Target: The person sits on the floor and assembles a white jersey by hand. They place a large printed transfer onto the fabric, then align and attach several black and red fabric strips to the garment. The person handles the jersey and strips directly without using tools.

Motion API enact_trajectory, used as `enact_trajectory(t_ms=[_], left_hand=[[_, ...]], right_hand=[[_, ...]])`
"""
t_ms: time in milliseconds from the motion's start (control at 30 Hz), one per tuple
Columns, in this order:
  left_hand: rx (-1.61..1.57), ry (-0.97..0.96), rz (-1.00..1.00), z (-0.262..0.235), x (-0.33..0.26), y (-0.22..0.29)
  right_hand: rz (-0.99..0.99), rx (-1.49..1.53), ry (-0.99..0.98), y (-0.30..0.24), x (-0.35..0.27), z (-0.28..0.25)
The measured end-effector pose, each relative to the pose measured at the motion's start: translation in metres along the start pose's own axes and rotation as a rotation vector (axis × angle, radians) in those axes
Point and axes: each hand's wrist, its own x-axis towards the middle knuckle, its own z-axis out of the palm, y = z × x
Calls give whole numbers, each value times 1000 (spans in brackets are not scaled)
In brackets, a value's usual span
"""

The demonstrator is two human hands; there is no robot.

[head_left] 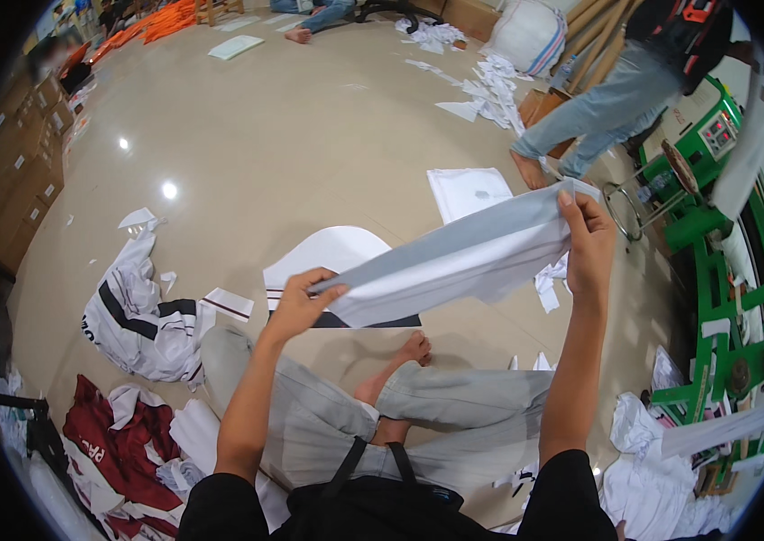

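A long white and grey fabric piece (pixel 463 257) is stretched in the air between my hands, above the floor in front of my crossed legs. My left hand (pixel 305 302) pinches its lower left end. At its upper right corner my right hand (pixel 588 236) grips it between thumb and fingers, higher and farther out. Beneath the cloth lies a white cut panel with a curved top and a dark lower band (pixel 328 257), partly hidden by the held piece. Farther off, a white folded fabric stack (pixel 463 191) lies on the floor, its near edge covered by the held cloth.
White garments with black stripes (pixel 143 311) and a maroon garment pile (pixel 125 442) lie to my left. A green machine (pixel 716 234) and white cloth heaps (pixel 648 487) stand right. A person in jeans (pixel 598 108) stands at far right. Cardboard boxes (pixel 26 171) line the left.
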Motion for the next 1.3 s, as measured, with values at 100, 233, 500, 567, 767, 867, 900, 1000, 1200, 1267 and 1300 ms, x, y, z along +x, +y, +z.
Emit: enact_trajectory(t_ms=[100,233,500,567,767,867,900,1000,1200,1267,1300], left_hand=[[-80,148,30,-35,11,1],[22,228,78,-76,53,-13],[512,431,285,-136,131,-64],[414,416,86,-131,136,-45],[92,233,-20,-134,92,-46],[87,99,-78,-141,61,-81],[88,48,-98,-144,52,-97],[233,-95,-247,-135,39,-127],[484,-288,-519,-138,19,-171],[514,-253,-578,-129,25,-152],[475,-251,-540,-129,24,-162]], right_hand=[[86,37,-25,47,7,4],[225,-86,-120,127,29,10],[349,-131,-164,213,60,89],[414,-80,-140,216,62,90],[477,369,-209,230,19,83],[616,455,-269,262,-14,75],[685,432,-271,273,-27,77],[771,129,-367,320,-60,76],[797,-202,-650,338,-100,96],[767,-232,-642,342,-101,92],[765,-186,-645,344,-100,89]])
